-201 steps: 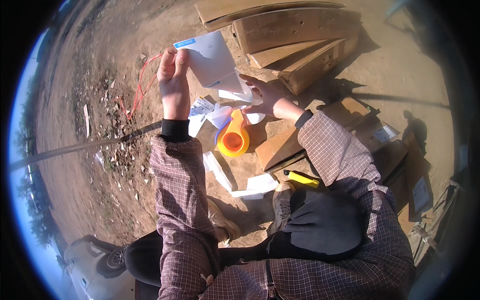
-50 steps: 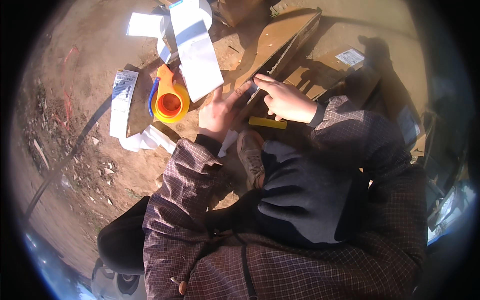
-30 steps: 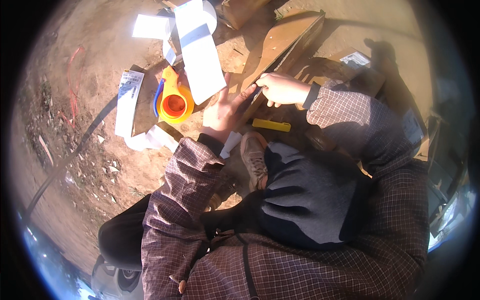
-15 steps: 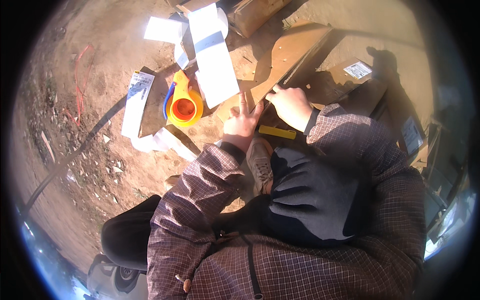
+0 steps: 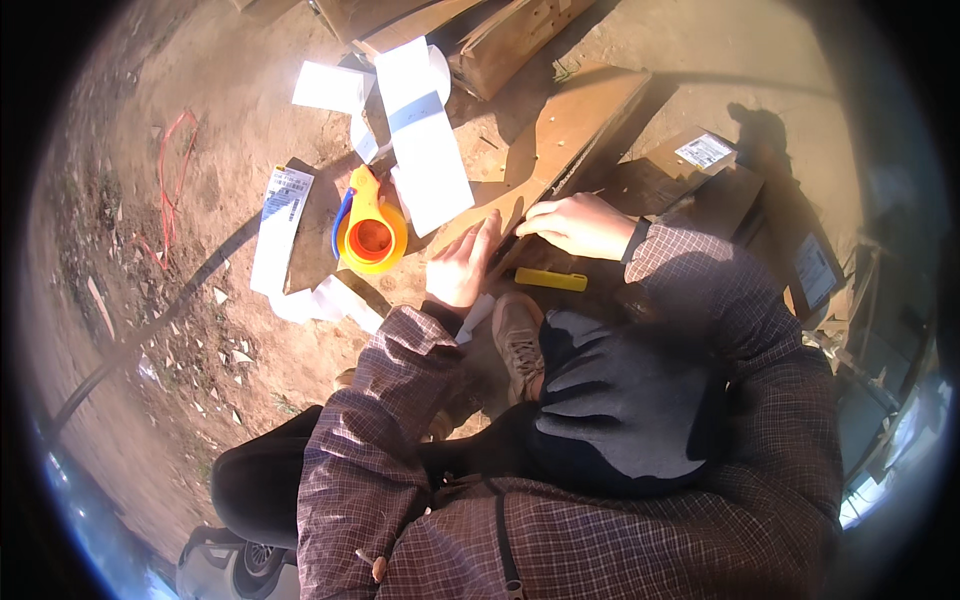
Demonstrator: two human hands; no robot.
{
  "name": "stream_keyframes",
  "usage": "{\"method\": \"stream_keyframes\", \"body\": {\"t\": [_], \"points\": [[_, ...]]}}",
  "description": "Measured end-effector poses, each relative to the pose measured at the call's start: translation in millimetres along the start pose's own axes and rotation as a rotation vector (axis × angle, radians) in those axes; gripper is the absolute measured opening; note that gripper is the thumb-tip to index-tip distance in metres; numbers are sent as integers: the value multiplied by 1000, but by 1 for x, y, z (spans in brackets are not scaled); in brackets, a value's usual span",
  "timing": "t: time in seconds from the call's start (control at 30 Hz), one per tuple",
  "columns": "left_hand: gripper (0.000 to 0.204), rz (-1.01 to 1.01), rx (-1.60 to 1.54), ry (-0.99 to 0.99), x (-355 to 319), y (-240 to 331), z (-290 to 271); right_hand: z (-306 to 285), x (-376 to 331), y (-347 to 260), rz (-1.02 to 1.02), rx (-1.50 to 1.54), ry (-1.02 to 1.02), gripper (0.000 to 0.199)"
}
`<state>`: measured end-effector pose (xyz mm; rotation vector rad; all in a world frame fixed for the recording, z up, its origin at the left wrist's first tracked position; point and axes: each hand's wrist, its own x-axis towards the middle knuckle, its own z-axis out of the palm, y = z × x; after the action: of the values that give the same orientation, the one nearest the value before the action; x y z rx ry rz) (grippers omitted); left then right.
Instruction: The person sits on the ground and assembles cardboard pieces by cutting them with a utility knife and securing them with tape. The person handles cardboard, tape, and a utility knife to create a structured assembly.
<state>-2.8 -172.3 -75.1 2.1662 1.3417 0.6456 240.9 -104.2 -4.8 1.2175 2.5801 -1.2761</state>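
A long, flat cardboard box [image 5: 574,125] lies slantwise on the ground ahead of me. At its near end my left hand [image 5: 462,266] lies with fingers stretched over the cardboard. Bent and pinched together, the fingers of my right hand [image 5: 580,226] grip the box's right edge close by. A yellow box cutter [image 5: 551,279] rests just below the right hand, near my shoe. To the left lies a yellow and blue tape dispenser [image 5: 383,236] with an orange core. White label sheets [image 5: 430,165] trail beside the box, from a roll [image 5: 438,75] behind.
Another label strip [image 5: 270,240] lies left of the dispenser, on cardboard. More cardboard boxes [image 5: 515,45] stand at the far side, and labelled boxes [image 5: 690,165] lie on the right. Red cord [image 5: 170,180] and small scraps litter the dirt at left. My shoe [image 5: 517,340] is close below my hands.
My left hand has shifted slightly left and down, its spread fingers now closer together. My right hand has turned and slid a little left and down along the box edge. The view has tilted slightly.
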Motion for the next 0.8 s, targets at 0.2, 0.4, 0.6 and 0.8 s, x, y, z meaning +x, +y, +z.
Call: {"method": "stream_keyframes", "body": {"t": [0.2,0.4,0.6,0.8], "points": [[65,-185,14,-106,12,25,9,70,-82,-12,116,-132,271,29],[61,-212,70,-192,15,18,38,172,-80,23,226,-333,294,55],[47,-195,-48,-68,13,27,9,125,-55,24,-117,-329,414,46],[25,-606,-17,344,-37,-6,-34,37,-5,-38,-210,-72,740,22]]}}
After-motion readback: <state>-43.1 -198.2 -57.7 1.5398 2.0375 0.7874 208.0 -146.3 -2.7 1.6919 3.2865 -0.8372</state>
